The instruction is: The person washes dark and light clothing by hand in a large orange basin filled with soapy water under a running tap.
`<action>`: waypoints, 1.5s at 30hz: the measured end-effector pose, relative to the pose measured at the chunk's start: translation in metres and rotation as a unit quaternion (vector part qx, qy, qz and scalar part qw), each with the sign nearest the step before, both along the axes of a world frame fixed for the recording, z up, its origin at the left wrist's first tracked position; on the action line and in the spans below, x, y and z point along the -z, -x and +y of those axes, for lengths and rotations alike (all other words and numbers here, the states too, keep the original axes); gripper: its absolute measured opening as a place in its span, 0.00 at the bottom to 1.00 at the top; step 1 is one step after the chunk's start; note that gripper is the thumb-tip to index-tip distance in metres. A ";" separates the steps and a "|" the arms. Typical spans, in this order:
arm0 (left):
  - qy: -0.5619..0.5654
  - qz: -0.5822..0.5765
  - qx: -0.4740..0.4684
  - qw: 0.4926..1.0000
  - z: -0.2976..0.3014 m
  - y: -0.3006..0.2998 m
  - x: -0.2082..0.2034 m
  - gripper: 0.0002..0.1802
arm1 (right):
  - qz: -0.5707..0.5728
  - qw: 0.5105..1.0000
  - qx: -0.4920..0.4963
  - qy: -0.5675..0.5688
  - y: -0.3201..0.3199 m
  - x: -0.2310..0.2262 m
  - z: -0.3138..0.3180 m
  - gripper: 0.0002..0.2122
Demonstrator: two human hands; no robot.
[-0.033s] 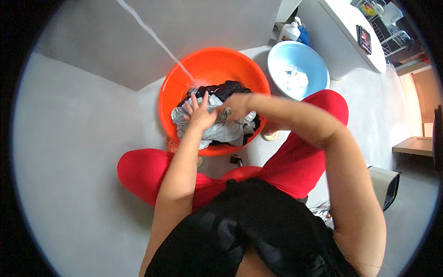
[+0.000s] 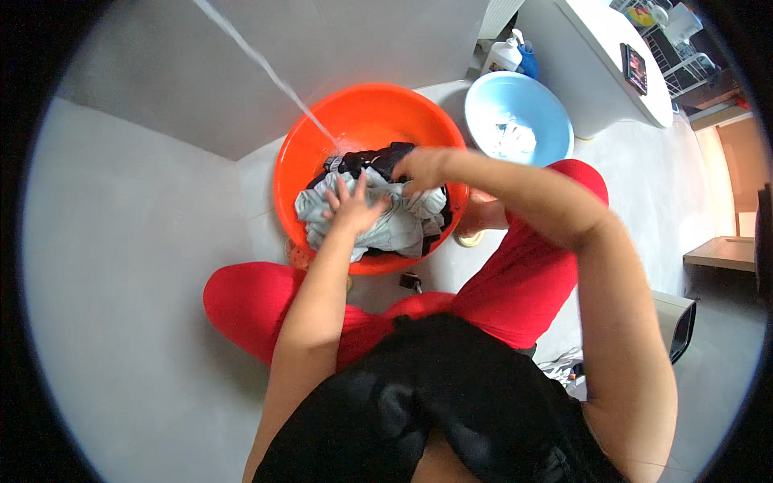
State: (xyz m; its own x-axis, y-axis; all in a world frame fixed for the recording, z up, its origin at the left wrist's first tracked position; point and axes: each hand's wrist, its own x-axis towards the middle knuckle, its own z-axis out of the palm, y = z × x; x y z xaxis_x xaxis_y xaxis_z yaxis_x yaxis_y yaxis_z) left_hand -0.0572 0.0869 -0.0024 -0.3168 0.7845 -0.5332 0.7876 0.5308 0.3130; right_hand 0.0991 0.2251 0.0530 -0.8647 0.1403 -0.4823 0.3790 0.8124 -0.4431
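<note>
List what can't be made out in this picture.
Head view:
Floor of the orange tub: hidden by clothes.
Source of the water: cut off by the top edge.
Clothes beneath the left grip: covered by it.
Phone screen: too small.
White things in the blue basin: too small.

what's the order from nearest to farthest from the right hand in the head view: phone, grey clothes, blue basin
From the right hand:
1. Grey clothes: right by it, in the orange tub.
2. Blue basin: just beyond the tub, to the upper right.
3. Phone: farther out on the right, on the white counter.
</note>
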 end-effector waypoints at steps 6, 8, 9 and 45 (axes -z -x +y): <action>0.174 0.027 0.042 0.983 0.006 -0.023 0.008 0.51 | -0.134 0.954 0.184 -0.197 -0.131 -0.026 0.155 0.26; 0.198 0.029 0.036 0.979 0.018 -0.024 0.008 0.51 | -0.139 0.936 0.263 -0.188 -0.183 0.002 0.188 0.31; 0.200 0.035 0.032 0.979 0.019 -0.024 0.014 0.50 | -0.147 0.927 0.305 -0.163 -0.204 0.018 0.198 0.34; 0.134 0.016 0.031 0.990 0.034 -0.019 0.022 0.46 | 0.385 0.544 0.731 0.146 -0.242 -0.065 0.117 0.19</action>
